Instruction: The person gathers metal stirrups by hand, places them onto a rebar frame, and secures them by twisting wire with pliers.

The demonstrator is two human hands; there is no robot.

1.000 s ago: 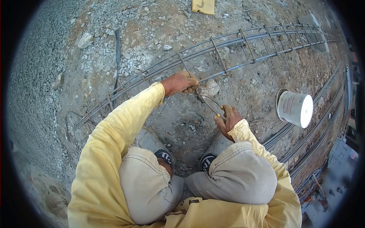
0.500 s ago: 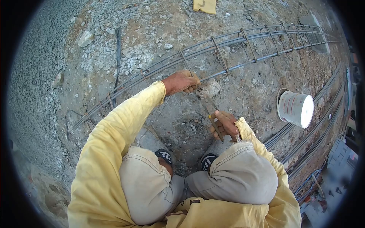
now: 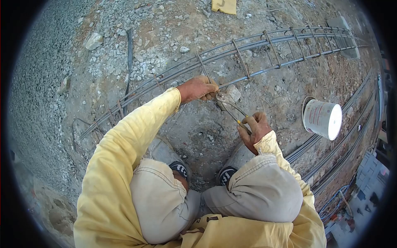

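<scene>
A long rebar cage (image 3: 264, 71) of parallel bars with cross ties runs from lower left to upper right. My left hand (image 3: 199, 88) is closed at the near bar beside a cross tie; its fingers pinch at the joint, and what is between them is too small to make out. Pliers (image 3: 233, 108) with yellow marks on the handles have their jaws at the bar, right beside my left fingertips. My right hand (image 3: 255, 130) is wrapped round the handle ends.
A white bucket (image 3: 321, 119) lies tipped on the right. Loose long bars (image 3: 304, 149) run behind it. A grey block (image 3: 344, 38) is under the cage's far end. A yellow piece (image 3: 224, 5) lies at the top, and gravel (image 3: 45, 74) covers the left.
My right hand has moved up and right and turned, swinging the pliers' handles to the right. My left hand stays at the bar.
</scene>
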